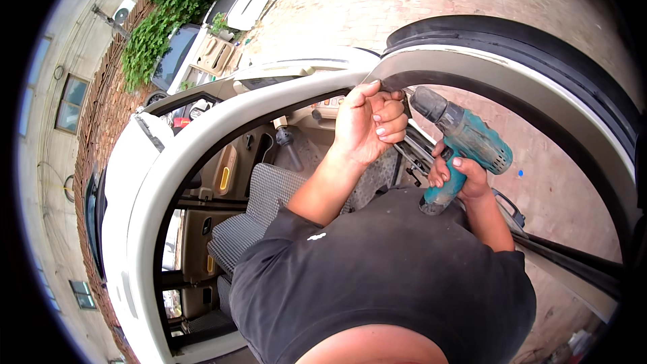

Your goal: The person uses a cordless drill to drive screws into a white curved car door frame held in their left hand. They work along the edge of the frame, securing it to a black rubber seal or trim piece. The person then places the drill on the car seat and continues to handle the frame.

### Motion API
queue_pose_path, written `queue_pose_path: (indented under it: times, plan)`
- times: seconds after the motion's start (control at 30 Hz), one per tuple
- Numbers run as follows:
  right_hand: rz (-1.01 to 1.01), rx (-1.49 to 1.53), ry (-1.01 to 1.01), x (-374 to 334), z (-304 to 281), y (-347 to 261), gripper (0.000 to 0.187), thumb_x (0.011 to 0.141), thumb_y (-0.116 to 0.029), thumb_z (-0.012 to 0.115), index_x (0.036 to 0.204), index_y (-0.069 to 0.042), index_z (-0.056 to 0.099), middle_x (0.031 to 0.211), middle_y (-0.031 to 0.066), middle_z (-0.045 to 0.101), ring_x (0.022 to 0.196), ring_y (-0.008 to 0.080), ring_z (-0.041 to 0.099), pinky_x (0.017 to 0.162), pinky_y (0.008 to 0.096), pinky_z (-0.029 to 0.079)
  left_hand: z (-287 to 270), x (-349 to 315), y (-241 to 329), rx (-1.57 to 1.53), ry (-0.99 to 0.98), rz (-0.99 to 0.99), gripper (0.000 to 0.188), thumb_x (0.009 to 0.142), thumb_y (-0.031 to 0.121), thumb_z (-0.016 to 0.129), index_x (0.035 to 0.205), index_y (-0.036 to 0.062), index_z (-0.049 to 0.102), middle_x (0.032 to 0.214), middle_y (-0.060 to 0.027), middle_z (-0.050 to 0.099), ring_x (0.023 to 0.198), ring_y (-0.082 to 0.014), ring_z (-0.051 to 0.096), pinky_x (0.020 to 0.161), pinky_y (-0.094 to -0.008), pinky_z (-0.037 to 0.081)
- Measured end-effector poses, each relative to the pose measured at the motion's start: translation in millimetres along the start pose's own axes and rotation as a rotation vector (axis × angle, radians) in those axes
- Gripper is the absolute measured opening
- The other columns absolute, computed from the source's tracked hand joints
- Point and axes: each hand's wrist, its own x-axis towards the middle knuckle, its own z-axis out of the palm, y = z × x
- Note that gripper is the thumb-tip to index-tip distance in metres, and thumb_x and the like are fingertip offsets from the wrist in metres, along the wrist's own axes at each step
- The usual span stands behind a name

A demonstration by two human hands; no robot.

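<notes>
My left hand is closed on the black rubber seal at the top corner of the white car's door frame. My right hand grips the handle of a teal and black cordless drill, whose dark chuck points up and left toward the left hand. Both hands are raised in front of my black shirt. The drill's tip is partly hidden behind the left hand's fingers.
The open white car door with its black window seal arcs to the right. Inside the car are a checked grey seat and a gear lever. Brick paving lies beyond, with other parked cars and a vine-covered brick wall.
</notes>
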Motion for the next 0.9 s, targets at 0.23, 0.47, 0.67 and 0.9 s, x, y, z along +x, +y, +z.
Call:
queue_pose_path:
  times: [0.23, 0.47, 0.67, 0.9]
  plan:
    - [-0.077, 0.118, -0.027, -12.8, -12.2, 7.6, 0.05, 0.085, -0.029, 0.059, 0.12, 0.005, 0.048, 0.065, 0.0058, 0.051, 0.061, 0.0208, 0.058, 0.067, 0.0382, 0.051, 7.5, 8.5, -26.0, -0.096, 0.051, 0.23, 0.035, 0.105, 0.038, 0.048, 0.095, 0.0052, 0.054, 0.058, 0.004, 0.033, 0.05, -0.0096, 0.033, 0.047, -0.0248, 0.029]
    - [-0.064, 0.067, -0.101, -6.5, -16.7, 13.5, 0.051, 0.084, -0.029, 0.061, 0.12, 0.005, 0.049, 0.067, 0.0072, 0.053, 0.064, 0.0214, 0.059, 0.068, 0.0385, 0.051, 6.6, 9.4, -19.2, -0.101, 0.059, 0.212, 0.039, 0.105, 0.04, 0.045, 0.085, 0.0077, 0.054, 0.057, 0.0032, 0.032, 0.049, -0.011, 0.032, 0.047, -0.0262, 0.029]
    - [-0.113, 0.048, -0.086, 5.3, -22.5, 32.0, 0.047, 0.084, -0.024, 0.06, 0.12, 0.004, 0.05, 0.069, 0.0078, 0.054, 0.066, 0.022, 0.06, 0.07, 0.0391, 0.052, 2.7, 8.0, -8.4, -0.047, 0.09, 0.171, 0.04, 0.105, 0.04, 0.046, 0.085, 0.0055, 0.053, 0.056, 0.0031, 0.031, 0.049, -0.0115, 0.032, 0.047, -0.0275, 0.027]
    - [-0.143, 0.098, -0.139, 17.3, -20.0, 40.3, 0.045, 0.085, -0.025, 0.059, 0.118, 0.003, 0.051, 0.068, 0.0072, 0.055, 0.065, 0.0212, 0.059, 0.07, 0.0386, 0.052, 4.1, 7.6, -7.2, -0.031, 0.08, 0.161, 0.042, 0.105, 0.041, 0.044, 0.083, 0.0058, 0.052, 0.055, 0.0028, 0.032, 0.05, -0.0122, 0.033, 0.048, -0.0284, 0.027]
